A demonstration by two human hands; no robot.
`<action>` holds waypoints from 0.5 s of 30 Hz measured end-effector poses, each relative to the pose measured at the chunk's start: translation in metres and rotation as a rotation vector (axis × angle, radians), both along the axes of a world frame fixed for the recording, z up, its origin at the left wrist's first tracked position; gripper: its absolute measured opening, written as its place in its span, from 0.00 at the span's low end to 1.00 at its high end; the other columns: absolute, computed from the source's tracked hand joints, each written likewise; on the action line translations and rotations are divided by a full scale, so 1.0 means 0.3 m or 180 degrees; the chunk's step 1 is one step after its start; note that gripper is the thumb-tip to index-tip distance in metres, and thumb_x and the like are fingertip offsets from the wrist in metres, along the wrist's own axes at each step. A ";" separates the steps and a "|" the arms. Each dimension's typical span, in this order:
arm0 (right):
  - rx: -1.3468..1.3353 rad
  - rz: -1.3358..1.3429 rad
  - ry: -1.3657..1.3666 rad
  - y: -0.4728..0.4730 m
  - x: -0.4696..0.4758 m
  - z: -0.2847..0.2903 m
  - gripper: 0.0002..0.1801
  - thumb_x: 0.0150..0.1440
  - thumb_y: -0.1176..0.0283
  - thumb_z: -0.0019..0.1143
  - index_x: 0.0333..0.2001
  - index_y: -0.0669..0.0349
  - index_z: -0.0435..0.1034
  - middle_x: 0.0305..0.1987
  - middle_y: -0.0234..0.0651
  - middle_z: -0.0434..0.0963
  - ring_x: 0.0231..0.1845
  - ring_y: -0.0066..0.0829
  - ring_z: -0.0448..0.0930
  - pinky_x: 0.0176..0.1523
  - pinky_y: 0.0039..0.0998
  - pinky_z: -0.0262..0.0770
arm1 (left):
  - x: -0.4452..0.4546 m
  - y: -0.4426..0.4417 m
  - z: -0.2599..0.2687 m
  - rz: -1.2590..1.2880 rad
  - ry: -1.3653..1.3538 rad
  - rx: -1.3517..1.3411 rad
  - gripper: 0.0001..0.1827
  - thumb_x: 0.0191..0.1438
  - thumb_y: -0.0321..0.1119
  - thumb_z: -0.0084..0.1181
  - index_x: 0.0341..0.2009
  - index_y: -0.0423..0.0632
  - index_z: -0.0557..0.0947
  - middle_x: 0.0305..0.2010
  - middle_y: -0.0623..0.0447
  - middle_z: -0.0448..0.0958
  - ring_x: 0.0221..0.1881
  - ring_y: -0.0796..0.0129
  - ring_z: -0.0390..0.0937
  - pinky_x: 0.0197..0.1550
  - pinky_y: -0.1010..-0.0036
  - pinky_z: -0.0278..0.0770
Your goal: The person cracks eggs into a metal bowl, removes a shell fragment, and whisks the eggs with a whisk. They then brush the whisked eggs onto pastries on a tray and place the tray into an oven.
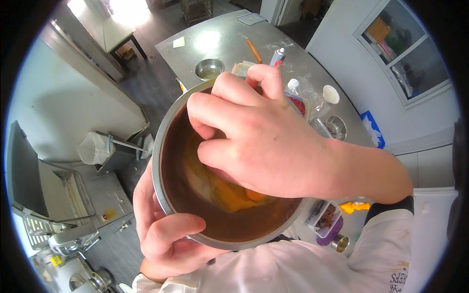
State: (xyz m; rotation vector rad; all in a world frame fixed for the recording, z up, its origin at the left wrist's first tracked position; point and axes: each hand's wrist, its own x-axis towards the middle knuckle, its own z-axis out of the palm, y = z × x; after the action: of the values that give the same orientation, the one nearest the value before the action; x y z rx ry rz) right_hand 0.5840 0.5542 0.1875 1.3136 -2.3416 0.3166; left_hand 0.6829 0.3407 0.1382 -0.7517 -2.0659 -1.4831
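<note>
My left hand (165, 238) grips a round metal mixing bowl (158, 175) at its near left side, the thumb over the rim and the other fingers on the outer wall. The bowl is tilted towards me. Inside it lies raw egg (227, 197), with orange-yellow yolk and clear white against the brown-looking inner wall. Over the bowl reaches my right hand (253, 135), its fingers bent down into the opening. Whatever its fingertips hold or touch is hidden behind the hand, which also covers the bowl's upper right part.
On the steel worktable (227, 33) stand a small metal bowl (209, 69), a spray can (278, 56), a wooden rolling pin (254, 50), a tub of red bits (298, 104) and a white cup (331, 94). A plastic container (324, 219) of brown food sits right. A lined bin (117, 154) stands left.
</note>
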 end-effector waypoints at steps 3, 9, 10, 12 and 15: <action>0.0022 -0.0050 0.0033 -0.008 0.005 -0.010 0.07 0.46 0.66 0.68 0.21 0.49 0.76 0.43 0.19 0.71 0.51 0.28 0.72 0.62 0.48 0.57 | 0.019 0.009 -0.006 0.0127 -0.0045 0.0032 0.35 0.45 0.40 0.93 0.50 0.55 0.78 0.77 0.20 0.64 0.73 0.28 0.76 0.67 0.47 0.86; -0.0125 -0.0022 -0.0022 -0.015 0.015 -0.027 0.05 0.49 0.66 0.69 0.23 0.49 0.81 0.43 0.21 0.74 0.53 0.30 0.73 0.62 0.47 0.61 | 0.021 0.009 -0.007 0.0181 -0.0051 -0.0085 0.33 0.46 0.40 0.91 0.50 0.58 0.79 0.77 0.19 0.65 0.72 0.27 0.77 0.66 0.46 0.85; -0.0167 0.0001 -0.0034 -0.017 0.016 -0.027 0.04 0.49 0.66 0.70 0.23 0.50 0.83 0.42 0.23 0.77 0.54 0.31 0.74 0.61 0.46 0.63 | 0.022 0.007 -0.009 0.0191 -0.0050 -0.0090 0.32 0.47 0.40 0.91 0.49 0.58 0.79 0.77 0.19 0.66 0.72 0.27 0.77 0.66 0.45 0.85; -0.0236 0.0043 -0.0081 -0.018 0.019 -0.026 0.04 0.49 0.67 0.71 0.24 0.51 0.86 0.42 0.25 0.80 0.55 0.33 0.75 0.62 0.45 0.65 | 0.023 -0.001 -0.015 0.0157 -0.0047 -0.0072 0.30 0.48 0.40 0.90 0.48 0.58 0.79 0.77 0.19 0.66 0.72 0.27 0.77 0.65 0.44 0.85; -0.0311 0.0091 -0.0187 -0.014 0.024 -0.023 0.04 0.50 0.67 0.70 0.25 0.51 0.86 0.42 0.25 0.81 0.56 0.33 0.76 0.63 0.45 0.65 | 0.032 -0.008 -0.005 0.0111 -0.0111 -0.0061 0.28 0.50 0.41 0.89 0.47 0.57 0.79 0.77 0.20 0.66 0.72 0.27 0.77 0.65 0.43 0.84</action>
State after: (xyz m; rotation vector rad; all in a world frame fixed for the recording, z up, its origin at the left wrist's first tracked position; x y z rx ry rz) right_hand 0.5912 0.5500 0.1806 1.3086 -2.3257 0.4784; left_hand 0.6926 0.3383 0.1368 -0.6983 -2.1112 -1.4692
